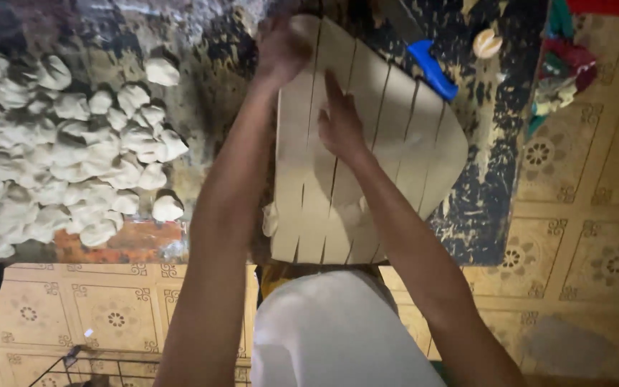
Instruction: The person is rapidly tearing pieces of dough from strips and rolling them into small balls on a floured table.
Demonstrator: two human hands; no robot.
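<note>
Left hand (281, 46) gripped far edge of cut dough sheet (395, 150), fingers curled. Right hand (339, 125) pressed flat on strips, fingers together. Blue-handled knife (431, 68) lay just beyond right fingertips; dough pieces (73, 158) lay left of left fingers.

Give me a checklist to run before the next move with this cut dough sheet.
1. Dough sheet cut into strips: ok, parallel slits run across it.
2. Left hand on the sheet's far edge: ok.
3. Right hand flat on a middle strip: ok.
4. Knife away from both hands: ok, blue handle lies beside the sheet.
5. Strips fully separated: cannot tell, the near ends look joined.
6. Dough pieces apart from the sheet: ok, piled to the left.
</note>
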